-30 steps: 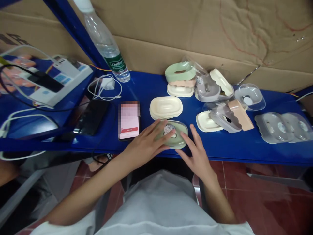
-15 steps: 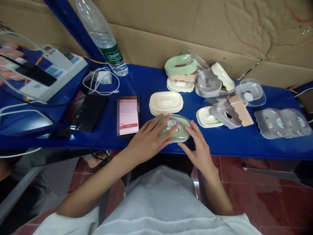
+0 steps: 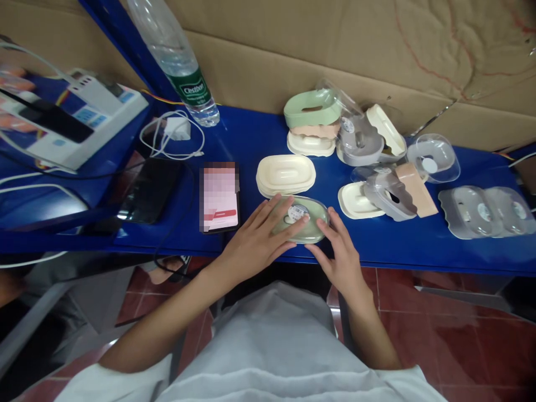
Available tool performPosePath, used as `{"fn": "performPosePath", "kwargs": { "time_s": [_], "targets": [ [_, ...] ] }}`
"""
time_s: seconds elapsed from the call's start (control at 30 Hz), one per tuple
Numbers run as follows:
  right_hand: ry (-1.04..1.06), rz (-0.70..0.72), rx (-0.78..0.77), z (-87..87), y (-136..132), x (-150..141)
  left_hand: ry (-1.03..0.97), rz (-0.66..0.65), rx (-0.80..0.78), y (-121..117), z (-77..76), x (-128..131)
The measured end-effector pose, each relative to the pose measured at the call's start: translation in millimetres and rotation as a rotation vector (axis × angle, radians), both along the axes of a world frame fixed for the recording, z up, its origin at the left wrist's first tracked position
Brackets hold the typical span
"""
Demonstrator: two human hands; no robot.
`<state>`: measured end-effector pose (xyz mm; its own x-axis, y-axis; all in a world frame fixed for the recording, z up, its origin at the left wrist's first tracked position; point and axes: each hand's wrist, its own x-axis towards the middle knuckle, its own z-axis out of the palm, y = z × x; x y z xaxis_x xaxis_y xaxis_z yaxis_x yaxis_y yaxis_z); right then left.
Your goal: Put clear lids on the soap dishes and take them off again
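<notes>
A green soap box (image 3: pixel 313 224) under a clear lid with a round label lies at the table's front edge. My left hand (image 3: pixel 262 231) reaches over its left part, fingers spread across the lid and thumb along the near side. At the right end, my right hand (image 3: pixel 339 245) holds it with the fingertips on the rim and the thumb at the near edge. Just behind it is a stack of cream soap dish bases (image 3: pixel 285 174). The green box's left end is partly hidden by fingers.
Behind stand a green ring part (image 3: pixel 312 111) on peach and cream pieces, and grey parts (image 3: pixel 360 142). To the right lie a peach piece (image 3: pixel 416 190) and grey lidded boxes (image 3: pixel 477 212). A phone (image 3: pixel 220 198), water bottle (image 3: pixel 186 78), charger (image 3: pixel 177 128) and power strip (image 3: pixel 92 120) occupy the left.
The view has shifted slightly. My hands stay around the green soap box, and the right fingers have drawn in against its right end.
</notes>
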<state>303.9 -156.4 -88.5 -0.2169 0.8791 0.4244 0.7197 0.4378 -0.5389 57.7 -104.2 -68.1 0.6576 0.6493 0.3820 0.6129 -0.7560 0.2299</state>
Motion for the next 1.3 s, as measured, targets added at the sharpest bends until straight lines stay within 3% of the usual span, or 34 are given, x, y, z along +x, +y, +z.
{"fn": "performPosePath", "kwargs": {
  "time_s": [0.47,0.8,0.97,1.13,1.3],
  "targets": [
    [-0.068,0.036,0.048,-6.4,-9,3,0.087,0.055,0.122,-17,-3.8,0],
    [-0.066,0.045,0.056,-7.6,-18,7,0.052,0.047,0.08,-25,-8.8,4],
    [-0.071,0.08,-0.012,1.1,-15,9,0.049,0.034,0.068,-27,-7.5,5],
    [-0.196,0.209,-0.164,18.4,0,18,0.098,0.035,0.079,-30,-7.6,14],
    [-0.226,0.231,-0.103,21.1,10,24,0.109,0.038,0.127,-25,-13.2,20]
  ]
}}
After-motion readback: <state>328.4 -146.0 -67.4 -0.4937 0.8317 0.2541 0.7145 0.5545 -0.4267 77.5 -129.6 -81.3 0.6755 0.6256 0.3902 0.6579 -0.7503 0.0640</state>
